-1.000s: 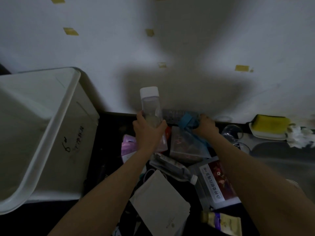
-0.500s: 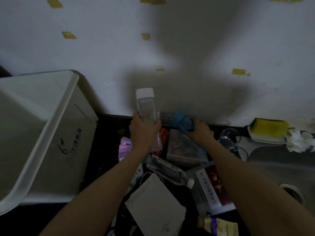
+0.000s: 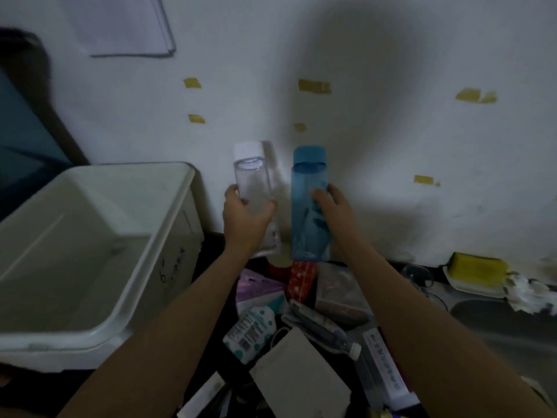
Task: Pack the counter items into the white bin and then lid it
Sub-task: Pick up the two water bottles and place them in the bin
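Bottles held upright, clear bottle left, blue bottle right, beside white bin.

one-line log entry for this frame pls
left hand: grips clear bottle | right hand: grips blue bottle | both upright, lifted | bin: left, no lid | step: packing

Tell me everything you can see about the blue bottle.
The blue bottle is tall, of see-through blue plastic with an opaque blue cap on top. It stands upright in the air above the cluttered counter, in front of the white wall. The right hand grips its middle from the right side. It is beside the clear bottle without touching it. Whether it holds liquid cannot be told.
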`<control>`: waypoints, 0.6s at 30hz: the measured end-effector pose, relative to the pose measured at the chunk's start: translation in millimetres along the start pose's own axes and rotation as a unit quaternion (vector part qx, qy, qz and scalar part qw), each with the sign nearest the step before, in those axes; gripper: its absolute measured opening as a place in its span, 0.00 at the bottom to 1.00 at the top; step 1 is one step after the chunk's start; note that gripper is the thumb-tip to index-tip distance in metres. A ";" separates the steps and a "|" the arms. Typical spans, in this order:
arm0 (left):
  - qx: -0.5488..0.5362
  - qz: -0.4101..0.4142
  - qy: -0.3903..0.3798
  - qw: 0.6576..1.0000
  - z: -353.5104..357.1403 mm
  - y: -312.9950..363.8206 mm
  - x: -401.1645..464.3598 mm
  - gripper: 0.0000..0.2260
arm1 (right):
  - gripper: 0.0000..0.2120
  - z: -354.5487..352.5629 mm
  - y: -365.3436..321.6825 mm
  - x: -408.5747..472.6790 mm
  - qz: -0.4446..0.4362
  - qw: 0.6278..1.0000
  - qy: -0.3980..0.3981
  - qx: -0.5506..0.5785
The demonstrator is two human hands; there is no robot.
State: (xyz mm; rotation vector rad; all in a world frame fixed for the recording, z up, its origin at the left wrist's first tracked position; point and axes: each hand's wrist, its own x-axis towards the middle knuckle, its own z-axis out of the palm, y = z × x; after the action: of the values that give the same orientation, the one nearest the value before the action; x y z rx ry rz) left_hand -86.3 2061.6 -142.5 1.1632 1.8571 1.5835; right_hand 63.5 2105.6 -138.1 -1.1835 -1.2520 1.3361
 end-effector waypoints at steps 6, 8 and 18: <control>0.005 0.018 0.013 1.000 -90.0 28.3 27.9 0.27 | 0.30 91.7 -36.7 -14.9 -0.011 0.995 -0.050 0.089; 0.024 0.026 0.014 0.999 -124.2 29.3 37.0 0.28 | 0.26 125.9 -43.6 -20.4 -0.008 0.990 -0.075 0.119; 0.078 -0.050 0.024 0.995 -287.7 -35.8 84.7 0.28 | 0.20 313.5 -32.3 -41.6 0.099 0.973 -0.187 0.089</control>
State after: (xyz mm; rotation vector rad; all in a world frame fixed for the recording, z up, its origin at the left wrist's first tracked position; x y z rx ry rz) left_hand -366.4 1962.6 -88.0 1.0858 2.0690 1.4456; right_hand -243.1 2032.1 -98.0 -0.9772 -1.2633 1.8454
